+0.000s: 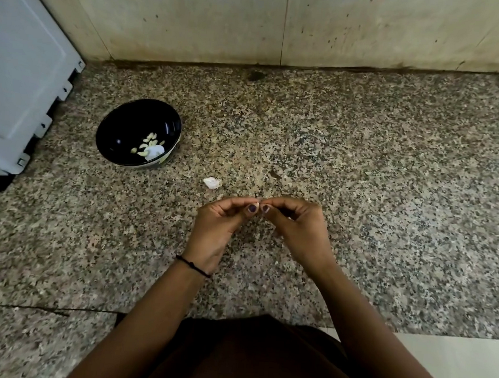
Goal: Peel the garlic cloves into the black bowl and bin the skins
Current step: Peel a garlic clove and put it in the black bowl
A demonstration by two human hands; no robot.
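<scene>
Garlic clove pinched between my thumbs for peeling.
My left hand and right hand both grip it over the counter; black bowl waits near the left edge.

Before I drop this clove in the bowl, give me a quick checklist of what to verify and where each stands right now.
1. Clove held: a small pale clove is pinched between the fingertips of the left hand and right hand. Ok.
2. Clove fully peeled: mostly hidden by the fingers. Cannot tell.
3. Black bowl in place: upright on the granite counter, to the left, with peeled cloves inside. Ok.
4. Bowl free of skin: a white papery piece lies among the cloves. Not ok.
5. Skins binned: a white scrap sits on the counter beyond the hands. Not ok.
6. Bin located: none in view. Cannot tell.
</scene>
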